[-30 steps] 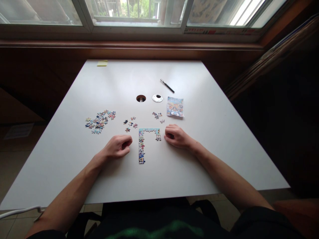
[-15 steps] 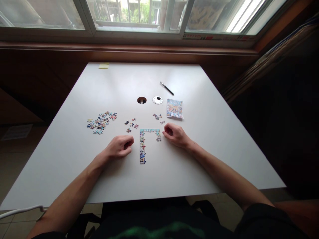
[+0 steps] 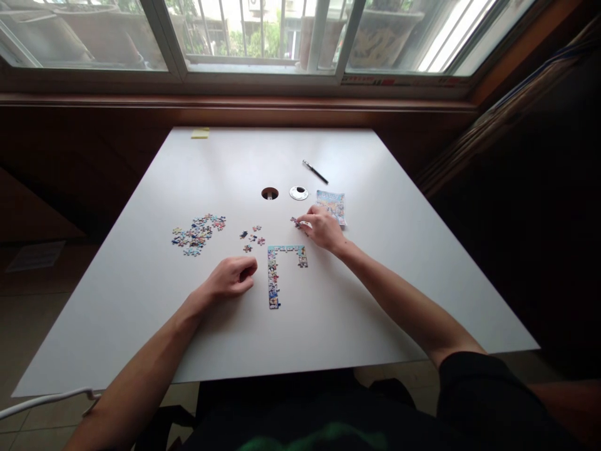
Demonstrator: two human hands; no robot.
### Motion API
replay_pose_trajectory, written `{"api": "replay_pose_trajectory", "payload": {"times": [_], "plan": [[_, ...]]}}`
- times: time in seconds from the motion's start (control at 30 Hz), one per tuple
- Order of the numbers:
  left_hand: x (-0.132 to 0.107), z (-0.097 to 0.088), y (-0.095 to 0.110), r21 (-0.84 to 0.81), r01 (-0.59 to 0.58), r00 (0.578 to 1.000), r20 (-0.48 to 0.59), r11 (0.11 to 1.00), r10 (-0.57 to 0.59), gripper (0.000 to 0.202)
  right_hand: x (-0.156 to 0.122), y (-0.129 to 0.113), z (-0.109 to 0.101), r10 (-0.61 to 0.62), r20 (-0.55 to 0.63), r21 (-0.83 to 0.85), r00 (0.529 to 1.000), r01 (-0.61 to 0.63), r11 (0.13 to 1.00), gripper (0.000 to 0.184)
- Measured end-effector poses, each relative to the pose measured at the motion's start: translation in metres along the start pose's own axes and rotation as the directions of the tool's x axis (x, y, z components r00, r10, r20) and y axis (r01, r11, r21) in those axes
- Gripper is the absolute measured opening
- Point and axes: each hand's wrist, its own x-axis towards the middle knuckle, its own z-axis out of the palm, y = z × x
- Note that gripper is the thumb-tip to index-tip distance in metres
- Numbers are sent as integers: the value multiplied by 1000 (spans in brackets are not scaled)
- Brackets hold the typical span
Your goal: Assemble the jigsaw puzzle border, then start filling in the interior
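A partly joined jigsaw puzzle (image 3: pixel 273 275) lies on the white table, with a long left side, a top strip and a short right side. My left hand (image 3: pixel 231 275) rests just left of it, fingers curled into a loose fist with nothing visible in it. Above the top strip, my right hand (image 3: pixel 323 227) is over a small group of puzzle pieces (image 3: pixel 294 220). Its index finger and thumb look apart at the pieces and partly cover them. Several loose puzzle pieces (image 3: pixel 252 238) lie beyond my left hand.
A larger heap of puzzle pieces (image 3: pixel 195 235) is at the left. The picture packet (image 3: pixel 332 203) lies partly behind my right hand. Farther back are a pen (image 3: pixel 315 171), a round metal cover (image 3: pixel 298 193) and a table hole (image 3: pixel 270 193). A yellow note (image 3: pixel 200 133) sits at the far edge.
My right hand has moved up and slightly left, from beside the joined puzzle to the small group of pieces, and its fingers have stretched out. My left hand stays curled in place.
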Motion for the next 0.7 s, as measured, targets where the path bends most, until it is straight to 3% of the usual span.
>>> {"api": "replay_pose_trajectory", "payload": {"times": [0.37, 0.7], "plan": [[1, -2, 3, -10, 1, 1000, 5, 1000, 0, 11, 2, 14, 6, -42, 41, 5, 998, 42, 999, 14], [1, -2, 2, -5, -4, 1000, 14, 1000, 4, 12, 2, 7, -1, -175, 105, 8, 979, 175, 985, 11]]}}
